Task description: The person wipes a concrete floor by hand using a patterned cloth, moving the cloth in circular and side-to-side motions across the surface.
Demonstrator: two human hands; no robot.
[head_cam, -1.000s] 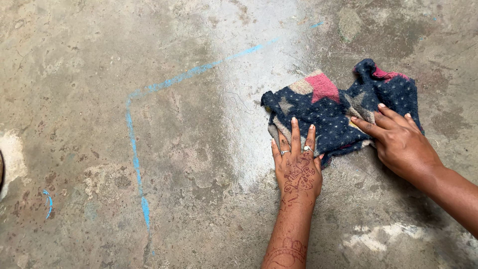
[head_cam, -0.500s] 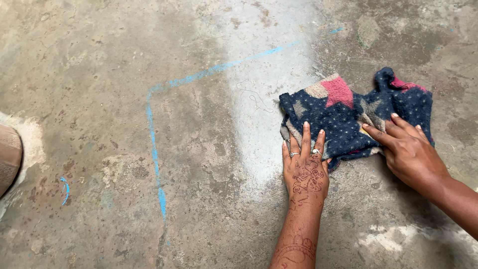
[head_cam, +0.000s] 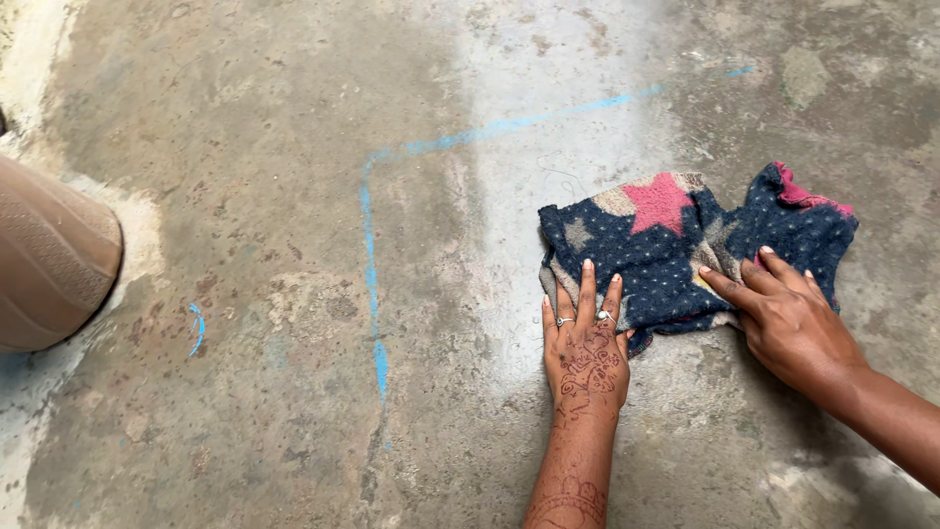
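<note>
Brown ribbed object [head_cam: 49, 260] at far left edge of the concrete floor [head_cam: 245, 147]. Blue chalk line [head_cam: 370, 264] runs mid-floor. Navy cloth [head_cam: 676, 245] with pink star lies flat on the floor, right of centre. Left hand [head_cam: 586, 348] spread flat, fingertips pressing cloth's near-left edge. Right hand [head_cam: 788, 323] open, fingers flat on cloth's right part.

Only 1 head-worn view, looking steeply down from close above at the concrete floor [head_cam: 245, 147] before the person.
</note>
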